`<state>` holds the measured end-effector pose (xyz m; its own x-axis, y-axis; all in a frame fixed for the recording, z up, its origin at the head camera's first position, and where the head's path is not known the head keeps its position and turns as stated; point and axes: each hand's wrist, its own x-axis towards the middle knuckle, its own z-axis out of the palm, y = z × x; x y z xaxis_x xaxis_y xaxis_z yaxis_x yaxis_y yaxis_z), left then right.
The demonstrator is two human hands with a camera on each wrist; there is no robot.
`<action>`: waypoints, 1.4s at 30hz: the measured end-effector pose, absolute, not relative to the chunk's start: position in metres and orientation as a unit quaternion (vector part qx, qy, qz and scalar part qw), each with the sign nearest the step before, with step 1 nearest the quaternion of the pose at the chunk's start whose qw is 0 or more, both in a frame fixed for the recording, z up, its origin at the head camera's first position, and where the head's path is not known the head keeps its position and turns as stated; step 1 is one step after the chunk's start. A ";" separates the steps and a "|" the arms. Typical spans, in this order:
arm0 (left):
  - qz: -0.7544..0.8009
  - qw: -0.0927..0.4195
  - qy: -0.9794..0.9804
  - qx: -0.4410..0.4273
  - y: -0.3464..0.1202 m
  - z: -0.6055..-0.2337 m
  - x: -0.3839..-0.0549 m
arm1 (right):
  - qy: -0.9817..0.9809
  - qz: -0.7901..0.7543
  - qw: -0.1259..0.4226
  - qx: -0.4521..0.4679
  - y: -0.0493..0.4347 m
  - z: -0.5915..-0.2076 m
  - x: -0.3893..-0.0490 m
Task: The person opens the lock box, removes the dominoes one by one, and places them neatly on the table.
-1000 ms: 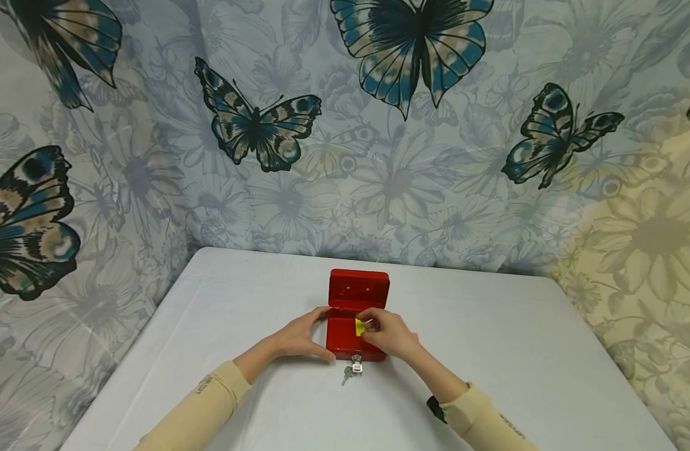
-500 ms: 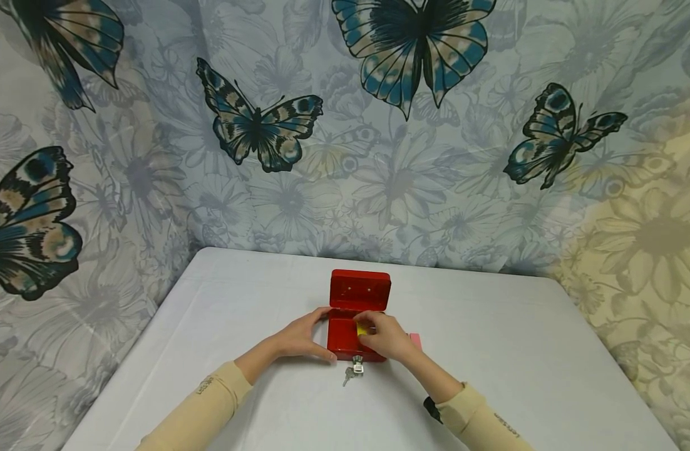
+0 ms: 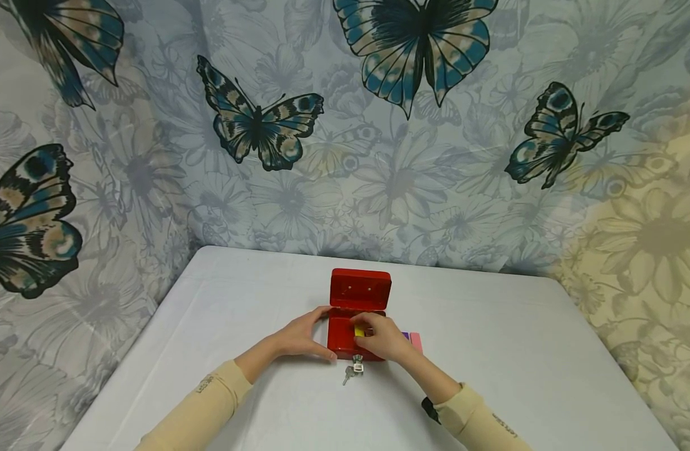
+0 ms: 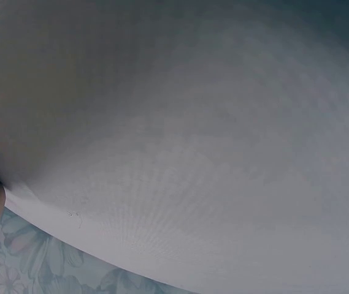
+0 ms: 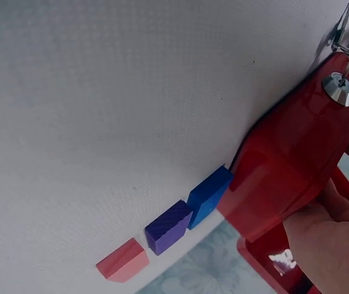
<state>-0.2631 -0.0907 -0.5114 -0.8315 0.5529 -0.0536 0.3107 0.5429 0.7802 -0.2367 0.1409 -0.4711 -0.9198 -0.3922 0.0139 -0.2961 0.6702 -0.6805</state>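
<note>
A red cash box (image 3: 338,343) stands on the white table with its lid (image 3: 360,289) raised. My left hand (image 3: 301,335) holds the box by its left side, thumb at the front corner and fingers at the back corner. Reaching in from the right, my right hand (image 3: 383,337) pinches a yellow block (image 3: 359,331), which the fingers partly cover. The right wrist view shows the box's outer wall and the lock (image 5: 338,89) with a key in it. In the left wrist view there is mostly tabletop.
A blue block (image 5: 210,195), a purple block (image 5: 169,226) and a pink block (image 5: 124,261) stand in a row to the right of the box. Keys (image 3: 349,375) hang at the box's front. A butterfly-patterned cloth wall rises behind the table (image 3: 255,282).
My right hand has shifted a little left inside the box with the yellow block. Its wrist now leaves more of the pink block and a purple one in sight. My left hand stays put.
</note>
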 end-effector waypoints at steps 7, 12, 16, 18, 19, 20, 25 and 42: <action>0.406 0.146 0.866 0.252 -0.091 -0.511 -0.263 | 0.908 -0.367 0.063 -0.191 0.141 -0.472 -0.237; 0.404 0.142 0.867 0.256 -0.091 -0.512 -0.264 | 0.910 -0.369 0.054 -0.179 0.142 -0.471 -0.239; 0.405 0.142 0.866 0.254 -0.091 -0.514 -0.264 | 0.914 -0.367 0.052 -0.165 0.141 -0.470 -0.240; 0.407 0.143 0.866 0.253 -0.091 -0.514 -0.264 | 0.916 -0.364 0.053 -0.158 0.140 -0.470 -0.240; 0.407 0.144 0.866 0.252 -0.091 -0.514 -0.264 | 0.917 -0.363 0.053 -0.156 0.140 -0.469 -0.240; 0.409 0.145 0.865 0.251 -0.091 -0.513 -0.264 | 0.918 -0.361 0.053 -0.153 0.140 -0.469 -0.240; 0.412 0.147 0.864 0.250 -0.091 -0.512 -0.264 | 0.921 -0.359 0.057 -0.143 0.139 -0.468 -0.240; 0.405 0.150 0.868 0.245 -0.091 -0.512 -0.264 | 0.913 -0.372 0.077 -0.150 0.133 -0.472 -0.240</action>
<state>-0.2636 -0.0906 -0.5118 -0.8346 0.5474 -0.0619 0.3037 0.5510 0.7773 -0.2395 0.1331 -0.4718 -0.9431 -0.3314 -0.0280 -0.2174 0.6781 -0.7021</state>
